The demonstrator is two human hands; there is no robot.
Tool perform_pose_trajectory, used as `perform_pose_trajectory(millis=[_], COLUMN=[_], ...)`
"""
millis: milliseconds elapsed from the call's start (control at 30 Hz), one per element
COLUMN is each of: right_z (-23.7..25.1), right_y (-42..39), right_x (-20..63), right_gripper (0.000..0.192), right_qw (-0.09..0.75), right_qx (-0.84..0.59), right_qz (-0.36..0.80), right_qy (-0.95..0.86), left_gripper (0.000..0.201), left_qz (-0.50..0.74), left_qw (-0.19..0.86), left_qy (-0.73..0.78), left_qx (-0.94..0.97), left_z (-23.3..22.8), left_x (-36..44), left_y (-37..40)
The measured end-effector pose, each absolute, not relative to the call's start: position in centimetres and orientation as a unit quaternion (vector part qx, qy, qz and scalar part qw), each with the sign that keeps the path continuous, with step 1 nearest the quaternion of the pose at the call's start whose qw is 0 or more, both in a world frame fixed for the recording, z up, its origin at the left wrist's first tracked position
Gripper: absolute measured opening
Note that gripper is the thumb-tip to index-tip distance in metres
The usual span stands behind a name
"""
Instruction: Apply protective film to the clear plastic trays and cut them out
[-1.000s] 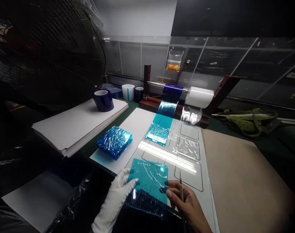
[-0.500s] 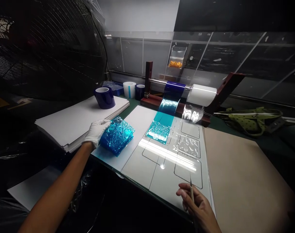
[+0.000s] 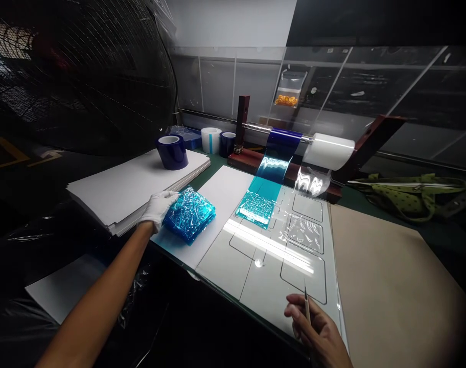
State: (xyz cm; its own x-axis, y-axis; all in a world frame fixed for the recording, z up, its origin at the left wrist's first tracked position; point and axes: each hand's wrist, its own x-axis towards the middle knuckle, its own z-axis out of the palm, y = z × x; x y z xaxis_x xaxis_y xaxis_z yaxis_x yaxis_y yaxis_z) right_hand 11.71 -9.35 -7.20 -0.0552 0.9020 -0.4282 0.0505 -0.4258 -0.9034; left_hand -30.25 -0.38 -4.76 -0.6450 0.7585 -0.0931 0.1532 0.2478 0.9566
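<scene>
A: The white-gloved left hand (image 3: 158,208) rests, fingers curled, on the crinkled stack of blue film sheets (image 3: 189,215), at ten o'clock of the white outlined template board (image 3: 256,276).

B: The bare right hand (image 3: 317,335) pinches a thin pointed tool (image 3: 306,305). Risk: the glossy stack may slide; the tip may scratch the board.

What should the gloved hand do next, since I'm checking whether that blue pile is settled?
Probably lift the left hand off the stack of blue film pieces and bring it back toward the white cutting template. The glove rests on the stack's left edge, the film strip hangs ready from the roll, and the right hand holds a thin blade tool over the outlines.
</scene>
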Motion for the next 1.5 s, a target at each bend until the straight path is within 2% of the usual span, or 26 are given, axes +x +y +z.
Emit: perform_pose_trajectory(millis=[133, 300, 433, 500, 633, 733, 900, 1000, 1067, 1167, 1300, 1500], right_z=[-7.0, -7.1, -7.0, -6.9, -7.2, -7.4, -6.8, -6.4, -6.5, -7.1, -7.9, -8.3], right_y=[-9.4, -9.3, -9.0, -8.8, -8.5, -8.2, -6.7, -4.8, -3.0, -0.1, 2.7, 4.1], right_x=[12.0, 12.5, 13.2, 13.8, 15.3, 16.8, 19.9, 21.8, 22.9, 24.0, 24.5, 23.9], right_gripper=[0.05, 0.053, 0.057, 0.06, 0.067, 0.069, 0.058, 0.044, 0.034, 0.023, 0.018, 0.017], right_qw=[0.345, 0.367, 0.385, 0.372, 0.316, 0.308, 0.322, 0.284, 0.249, 0.224, 0.2, 0.195], right_qx=[-0.594, -0.593, -0.599, -0.615, -0.625, -0.639, -0.646, -0.67, -0.697, -0.721, -0.737, -0.71], right_qz=[0.6, 0.588, 0.568, 0.549, 0.537, 0.502, 0.393, 0.302, 0.25, 0.215, 0.188, 0.215], right_qy=[-0.41, -0.41, -0.413, -0.427, -0.471, -0.495, -0.57, -0.616, -0.624, -0.62, -0.618, -0.642], left_gripper=[0.033, 0.064, 0.063, 0.064, 0.059, 0.056, 0.067, 0.069, 0.072, 0.076, 0.081, 0.092], left_qz=[0.46, 0.385, 0.318, 0.277, 0.182, 0.149, 0.206, 0.249, 0.253, 0.224, 0.17, 0.145], left_qw=[0.217, 0.024, -0.058, -0.05, 0.018, 0.045, 0.009, 0.015, 0.049, 0.094, 0.107, 0.092], left_qy=[0.777, 0.809, 0.789, 0.771, 0.748, 0.749, 0.736, 0.692, 0.651, 0.589, 0.504, 0.432], left_qx=[0.371, 0.445, 0.522, 0.571, 0.638, 0.644, 0.644, 0.678, 0.714, 0.771, 0.84, 0.885], left_z=[-5.1, -2.5, -0.3, -1.0, -5.0, -6.5, -2.0, 0.8, 0.9, -1.4, -6.1, -9.2], left_x=[-30.3, -29.8, -28.4, -27.6, -27.2, -27.6, -25.7, -21.9, -18.4, -12.1, -4.4, 1.0], left_y=[-0.7, -1.5, -1.6, -1.3, -0.7, -0.6, -0.9, -0.2, 0.9, 3.3, 6.6, 9.2])
